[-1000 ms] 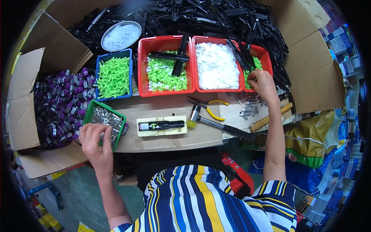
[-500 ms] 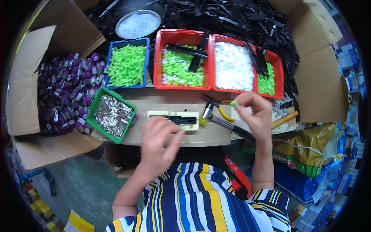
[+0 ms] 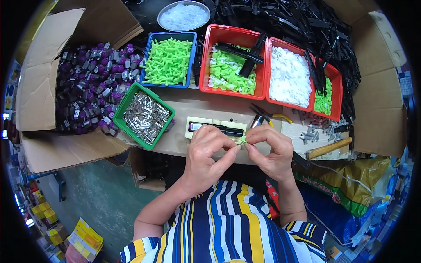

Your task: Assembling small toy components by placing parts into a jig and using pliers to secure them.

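My left hand [image 3: 207,151] and my right hand [image 3: 275,153] meet just in front of a cream-coloured fixture block [image 3: 189,131]. Their thumbs and fingertips are pinched around a small bright green plastic piece [image 3: 242,139], whose exact shape is mostly covered. A long black plastic part [image 3: 230,130] lies in the fixture, with a greyish-purple piece [image 3: 195,126] at its left end. My left fingers hide part of the fixture's near side. Just beyond my right fingertips are a hammer [image 3: 258,121] and pliers [image 3: 262,111] with yellow handles.
A green bin [image 3: 117,115] of metal pins stands left, beside a carton [image 3: 38,101] of purple-grey parts. Behind are a blue bin [image 3: 190,61] of green sticks and red bins [image 3: 205,65] of green and white pieces. Black parts [image 3: 289,22] are heaped beyond. A wooden handle [image 3: 329,148] lies right.
My right hand has brought the green piece leftward to the fixture, and my left hand has come to meet it. A purple-grey piece now shows in the fixture. The view has shifted.
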### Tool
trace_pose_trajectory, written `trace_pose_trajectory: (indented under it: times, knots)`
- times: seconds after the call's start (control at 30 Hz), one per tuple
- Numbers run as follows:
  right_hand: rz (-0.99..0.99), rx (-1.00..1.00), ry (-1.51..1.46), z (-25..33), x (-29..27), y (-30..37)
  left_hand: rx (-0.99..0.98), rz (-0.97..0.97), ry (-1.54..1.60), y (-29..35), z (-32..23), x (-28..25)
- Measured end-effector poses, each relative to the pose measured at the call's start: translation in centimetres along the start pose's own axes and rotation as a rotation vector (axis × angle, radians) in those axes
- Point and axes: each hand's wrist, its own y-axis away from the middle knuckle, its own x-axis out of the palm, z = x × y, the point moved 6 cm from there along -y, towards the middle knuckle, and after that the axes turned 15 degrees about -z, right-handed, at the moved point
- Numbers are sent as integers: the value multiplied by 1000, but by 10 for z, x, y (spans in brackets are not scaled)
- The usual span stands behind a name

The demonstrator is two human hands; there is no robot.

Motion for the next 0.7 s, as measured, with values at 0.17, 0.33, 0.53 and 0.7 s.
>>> trace_pose_trajectory:
  times: [0.17, 0.33, 0.53, 0.7]
  knots:
    - [0, -126, 93, 5, 0, 2, -58, 18, 49, 1, 6, 1]
    - [12, -6, -46, -3, 2, 3, -296, 98, 239, 5, 19, 4]
    - [-42, -226, 122, 6, 8, 6, -396, 64, 266, 10, 25, 3]
    - [-68, -5, -29, -7, 9, 12, -304, -18, 213, 8, 16, 0]
